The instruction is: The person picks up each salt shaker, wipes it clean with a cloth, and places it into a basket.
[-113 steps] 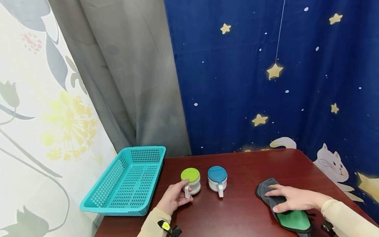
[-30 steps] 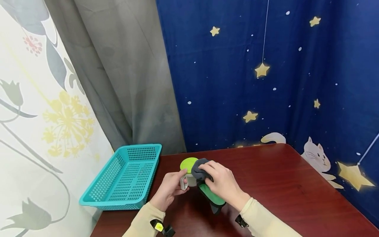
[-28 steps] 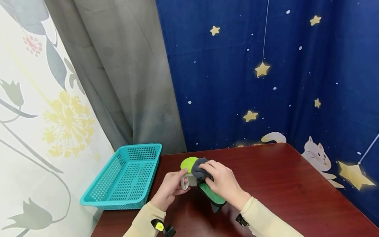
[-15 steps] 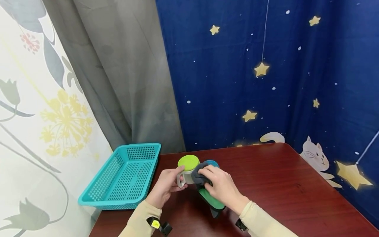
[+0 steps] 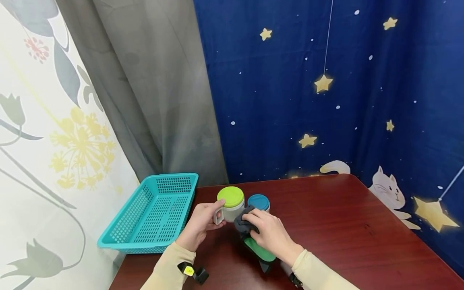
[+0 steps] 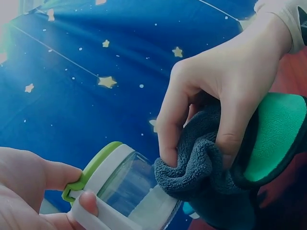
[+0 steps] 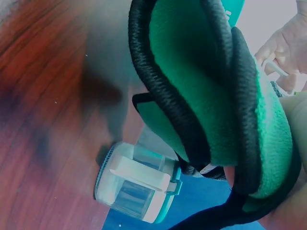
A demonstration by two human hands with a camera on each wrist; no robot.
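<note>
My left hand [image 5: 201, 225] grips the white handle of a clear seasoning jar [image 5: 232, 197] with a lime-green lid, thumb at the lid's edge. In the left wrist view the jar [image 6: 127, 187] is tilted, held up off the table. My right hand [image 5: 272, 231] pinches a bunched cleaning cloth [image 5: 259, 249], dark grey on one face, green on the other, with black edging. The bunched grey part is right at the jar's lower side; the rest of the cloth [image 6: 276, 136] hangs below my right hand. Behind it stands a blue-lidded jar [image 5: 259, 201], partly hidden.
A turquoise perforated basket [image 5: 172, 209] stands at the table's left side. In the right wrist view the blue-lidded jar [image 7: 139, 182] stands on the reddish-brown table [image 5: 337, 225]. A grey curtain [image 5: 145, 80] and a blue star-patterned curtain [image 5: 282, 100] hang behind the table.
Since the earliest frame, my right hand has brought the cloth leftward to the green-lidded jar, which my left hand has lifted. Over the last second the cloth moved slightly lower, uncovering the blue lid.
</note>
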